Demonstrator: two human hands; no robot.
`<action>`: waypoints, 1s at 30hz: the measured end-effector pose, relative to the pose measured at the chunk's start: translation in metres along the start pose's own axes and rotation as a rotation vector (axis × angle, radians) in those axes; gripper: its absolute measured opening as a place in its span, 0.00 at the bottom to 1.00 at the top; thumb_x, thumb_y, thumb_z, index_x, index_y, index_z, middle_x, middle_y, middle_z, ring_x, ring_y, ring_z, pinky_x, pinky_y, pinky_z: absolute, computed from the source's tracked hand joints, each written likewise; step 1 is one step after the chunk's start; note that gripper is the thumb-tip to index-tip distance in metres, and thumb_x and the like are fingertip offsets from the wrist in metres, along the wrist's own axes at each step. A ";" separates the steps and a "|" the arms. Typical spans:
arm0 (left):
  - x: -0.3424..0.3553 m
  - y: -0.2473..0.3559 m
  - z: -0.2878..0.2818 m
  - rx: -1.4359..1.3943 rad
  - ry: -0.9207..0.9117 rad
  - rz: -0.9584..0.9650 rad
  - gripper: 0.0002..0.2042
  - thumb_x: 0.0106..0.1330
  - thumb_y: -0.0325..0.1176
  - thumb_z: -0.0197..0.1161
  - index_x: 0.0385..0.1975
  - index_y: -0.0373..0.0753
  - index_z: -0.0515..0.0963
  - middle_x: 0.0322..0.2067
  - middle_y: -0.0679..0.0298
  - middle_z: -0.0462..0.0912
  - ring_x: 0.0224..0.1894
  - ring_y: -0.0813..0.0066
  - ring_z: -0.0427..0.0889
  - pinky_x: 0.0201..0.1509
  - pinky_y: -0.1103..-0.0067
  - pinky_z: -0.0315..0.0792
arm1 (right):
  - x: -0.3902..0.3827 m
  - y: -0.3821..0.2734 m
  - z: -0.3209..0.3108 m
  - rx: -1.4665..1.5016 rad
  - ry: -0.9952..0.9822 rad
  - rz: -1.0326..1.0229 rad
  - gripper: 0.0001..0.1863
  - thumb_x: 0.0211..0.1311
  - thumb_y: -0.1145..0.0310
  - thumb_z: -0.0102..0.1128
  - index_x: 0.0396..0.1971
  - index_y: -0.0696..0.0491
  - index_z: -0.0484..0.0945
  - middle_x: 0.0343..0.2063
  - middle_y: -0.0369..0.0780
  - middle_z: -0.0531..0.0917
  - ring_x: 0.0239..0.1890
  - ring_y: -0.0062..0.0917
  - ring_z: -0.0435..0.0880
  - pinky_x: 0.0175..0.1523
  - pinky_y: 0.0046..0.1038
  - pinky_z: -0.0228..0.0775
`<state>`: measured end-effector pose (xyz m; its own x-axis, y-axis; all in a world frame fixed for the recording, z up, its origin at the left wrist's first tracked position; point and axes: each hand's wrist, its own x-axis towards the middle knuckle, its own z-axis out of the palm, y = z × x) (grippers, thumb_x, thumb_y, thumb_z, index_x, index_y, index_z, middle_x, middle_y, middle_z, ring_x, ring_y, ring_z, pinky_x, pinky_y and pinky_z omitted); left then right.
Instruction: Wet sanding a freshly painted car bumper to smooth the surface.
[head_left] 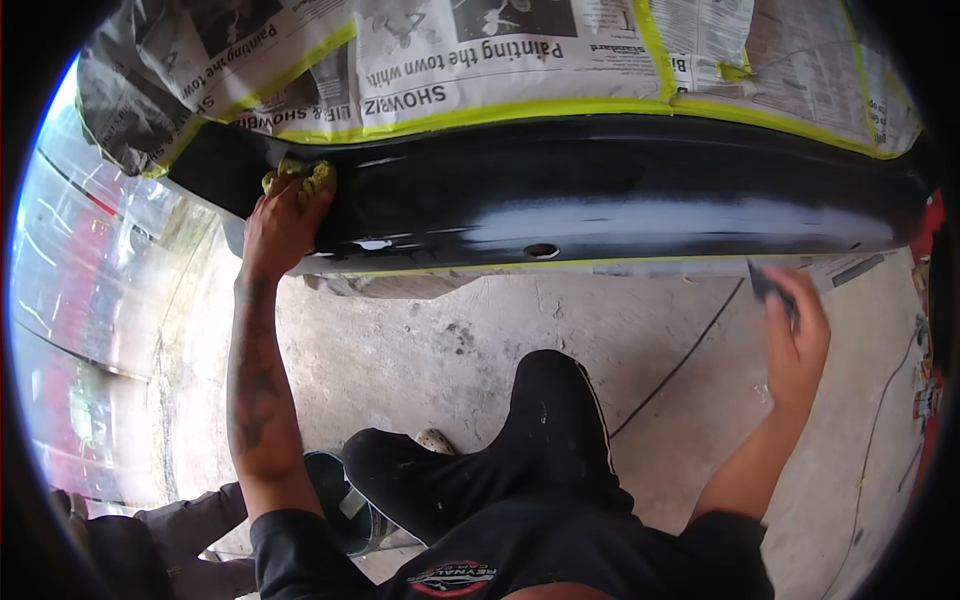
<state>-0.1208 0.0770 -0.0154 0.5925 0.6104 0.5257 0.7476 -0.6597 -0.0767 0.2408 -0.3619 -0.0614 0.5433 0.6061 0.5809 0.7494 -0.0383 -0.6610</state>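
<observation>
Across the far side stretches a long black car bumper (620, 165), with a whitish-grey worn band and an oval hole in its lower part. My left hand (277, 225) is closed around a crumpled yellow-green cloth (318, 180), pressed on the bumper's left end. Off the near edge at the right, my right hand (798, 325) pinches a small dark sheet that looks like sandpaper (768, 283). That hand is slightly blurred and apart from the bumper.
Newspaper (560, 75) held by yellow masking tape (590, 105) covers the area beyond the bumper. A dark bucket (340, 500) stands by my leg at the lower left, near another person's legs (190, 530). A black cable (680, 360) runs over the concrete floor (450, 320).
</observation>
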 end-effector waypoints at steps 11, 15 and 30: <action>0.030 0.267 -0.026 -0.199 -0.036 0.306 0.16 0.67 0.48 0.61 0.32 0.41 0.84 0.39 0.52 0.82 0.36 0.51 0.87 0.39 0.59 0.81 | -0.142 0.085 0.037 0.518 -0.068 0.786 0.16 0.61 0.77 0.64 0.50 0.55 0.80 0.41 0.33 0.82 0.42 0.14 0.78 0.47 0.20 0.73; 0.036 0.354 -0.031 -0.196 -0.002 0.433 0.19 0.60 0.49 0.62 0.33 0.38 0.85 0.42 0.52 0.82 0.44 0.54 0.86 0.41 0.63 0.81 | -0.121 0.063 0.068 0.301 -0.222 0.477 0.13 0.61 0.80 0.61 0.46 0.57 0.83 0.36 0.36 0.81 0.37 0.19 0.79 0.44 0.20 0.71; 0.011 0.173 -0.037 -0.176 -0.022 -0.049 0.17 0.64 0.49 0.61 0.36 0.41 0.86 0.41 0.58 0.85 0.42 0.51 0.87 0.45 0.61 0.80 | -0.045 0.034 0.054 0.315 -0.162 0.213 0.10 0.64 0.78 0.64 0.45 0.57 0.80 0.29 0.38 0.84 0.28 0.19 0.82 0.37 0.24 0.75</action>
<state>0.0037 -0.0469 0.0088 0.5646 0.6520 0.5060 0.7130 -0.6941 0.0988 0.2220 -0.3477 -0.1357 0.5882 0.7289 0.3503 0.4606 0.0541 -0.8860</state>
